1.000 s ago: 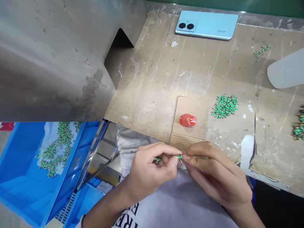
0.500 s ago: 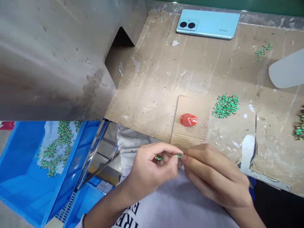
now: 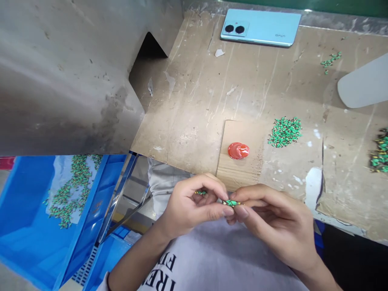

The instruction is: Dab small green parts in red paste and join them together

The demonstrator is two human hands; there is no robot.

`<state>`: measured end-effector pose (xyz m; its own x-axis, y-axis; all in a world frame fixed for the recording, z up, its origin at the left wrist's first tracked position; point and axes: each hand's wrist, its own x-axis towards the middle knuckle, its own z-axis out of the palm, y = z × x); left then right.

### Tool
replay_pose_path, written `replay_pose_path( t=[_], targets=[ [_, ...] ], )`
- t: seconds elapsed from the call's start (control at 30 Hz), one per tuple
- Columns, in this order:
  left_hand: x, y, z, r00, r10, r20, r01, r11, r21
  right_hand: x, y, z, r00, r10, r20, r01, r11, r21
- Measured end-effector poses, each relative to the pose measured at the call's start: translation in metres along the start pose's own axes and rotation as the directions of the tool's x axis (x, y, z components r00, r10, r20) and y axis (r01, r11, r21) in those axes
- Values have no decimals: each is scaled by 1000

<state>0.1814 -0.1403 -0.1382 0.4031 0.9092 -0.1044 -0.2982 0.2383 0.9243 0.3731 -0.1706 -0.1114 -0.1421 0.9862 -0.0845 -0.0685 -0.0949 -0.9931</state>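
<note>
My left hand [image 3: 194, 208] pinches a tiny green piece [image 3: 232, 203] with yellowish tips between thumb and forefinger. At the piece's other end, the thumb and fingers of my right hand [image 3: 277, 222] close on it too. Another small green piece [image 3: 200, 193] shows inside the curled fingers of my left hand. Just beyond both hands, a small glossy red thing [image 3: 238, 150], rounded like a cap or little dish, sits on a cardboard piece [image 3: 239, 171]. To its right lies a pile of similar green pieces [image 3: 285, 132].
A light blue phone [image 3: 262, 27] lies at the table's back. More green pieces [image 3: 379, 151] are at the right edge, near a white rounded object [image 3: 363, 83]. A metal housing [image 3: 66, 76] stands left, above a blue bin [image 3: 27, 226] holding many green pieces.
My right hand has turned, so its thumb now shows and the pinched green piece is more exposed between both hands. The view has shifted slightly.
</note>
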Motion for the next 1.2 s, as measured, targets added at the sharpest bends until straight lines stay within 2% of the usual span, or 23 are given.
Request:
replay_pose_path(
  t=[0.13,0.27,0.43,0.53,0.63,0.77,0.83,0.9,1.03,1.2],
  targets=[
    [1,-4,3,997,70,-26,-70,998,6,-2,3,-1,999,20,41,-20,1000,0],
    [2,-9,6,987,156,-30,-156,988,1,-3,6,-2,995,-12,96,16,999,-45],
    [1,-15,3,969,248,-5,-247,966,73,-3,7,-3,985,-48,164,68,991,-115],
    [-1,-16,1,952,305,21,-305,943,130,-2,8,-2,981,-42,187,53,997,-56],
    [-4,-17,0,955,294,35,-296,944,147,-2,7,1,983,-10,181,6,1000,24],
    [-5,-18,1,962,271,43,-274,949,158,-3,8,3,987,1,159,-2,1000,7],
    [-4,-17,3,962,269,37,-271,946,178,-3,10,1,988,-46,145,55,997,-61],
    [-4,-13,5,969,245,32,-247,948,201,-2,14,-3,981,-146,125,163,977,-138],
    [-7,0,12,985,171,20,-167,925,340,0,22,-16,915,-380,135,403,874,-270],
    [-9,15,19,988,151,22,-138,823,552,1,21,-23,854,-474,216,518,736,-435]
  ],
)
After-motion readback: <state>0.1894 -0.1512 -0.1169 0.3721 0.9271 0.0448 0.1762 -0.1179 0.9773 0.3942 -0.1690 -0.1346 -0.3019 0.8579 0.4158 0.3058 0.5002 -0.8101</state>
